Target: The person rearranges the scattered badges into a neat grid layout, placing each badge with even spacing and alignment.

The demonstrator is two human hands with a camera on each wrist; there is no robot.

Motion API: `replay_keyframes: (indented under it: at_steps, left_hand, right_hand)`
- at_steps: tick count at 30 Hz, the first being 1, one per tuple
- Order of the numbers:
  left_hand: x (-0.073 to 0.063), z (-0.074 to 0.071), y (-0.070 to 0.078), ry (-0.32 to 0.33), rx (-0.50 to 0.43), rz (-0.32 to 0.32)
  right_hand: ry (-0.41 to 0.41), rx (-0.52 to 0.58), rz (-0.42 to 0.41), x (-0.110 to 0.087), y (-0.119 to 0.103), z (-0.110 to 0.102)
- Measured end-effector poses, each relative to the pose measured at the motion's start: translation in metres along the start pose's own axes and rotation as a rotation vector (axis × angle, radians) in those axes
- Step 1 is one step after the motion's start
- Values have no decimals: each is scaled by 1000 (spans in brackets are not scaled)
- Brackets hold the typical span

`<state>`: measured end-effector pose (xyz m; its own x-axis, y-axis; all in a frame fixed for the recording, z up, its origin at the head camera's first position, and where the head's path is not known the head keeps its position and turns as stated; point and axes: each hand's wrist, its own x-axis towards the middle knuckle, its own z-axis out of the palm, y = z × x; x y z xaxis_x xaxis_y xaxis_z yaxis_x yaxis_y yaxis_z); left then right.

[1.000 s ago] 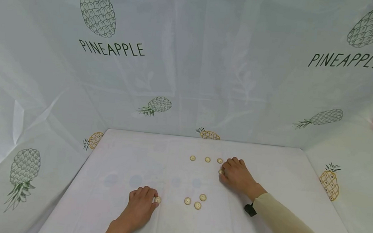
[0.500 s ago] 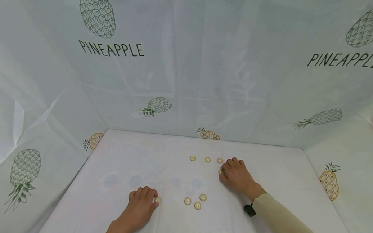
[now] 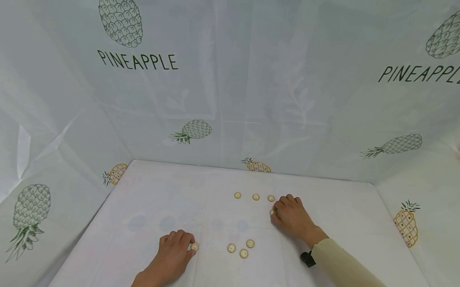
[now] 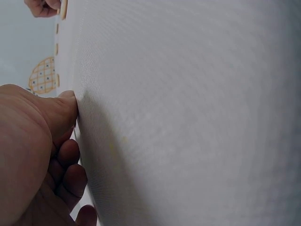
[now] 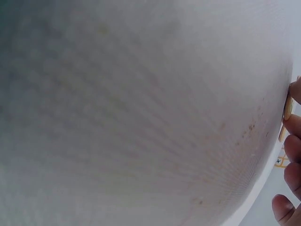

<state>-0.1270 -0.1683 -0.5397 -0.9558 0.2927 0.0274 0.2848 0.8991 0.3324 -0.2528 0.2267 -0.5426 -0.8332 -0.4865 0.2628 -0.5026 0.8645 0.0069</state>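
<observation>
My left hand [image 3: 174,251] lies low on the white table, pinching the edges of a round wooden button [image 3: 194,246] between thumb and index finger. In the left wrist view the left hand's thumb [image 4: 66,110] covers that button. Farther back and to the right, my right hand [image 3: 294,216] pinches another wooden button [image 3: 272,212] flat near the tabletop; its edge shows between the fingertips in the right wrist view. Just beyond the right hand's fingers lies the right end of a row of three buttons, with one button [image 3: 271,198] closest.
The row continues leftward with a middle button [image 3: 256,197] and a left button [image 3: 237,195]. Between the hands, three more form a loose cluster: a left button [image 3: 231,248], a front button [image 3: 244,253] and a back button [image 3: 250,243]. Pineapple-print curtain [image 3: 273,97] encloses the table [image 3: 163,181].
</observation>
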Motion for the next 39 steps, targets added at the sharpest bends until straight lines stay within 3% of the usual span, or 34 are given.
replay_keyframes:
  at_steps: [39]
  left_hand:
    - [0, 2, 0, -5, 4, -9]
  right_hand:
    - [-13, 10, 9, -1, 1, -1]
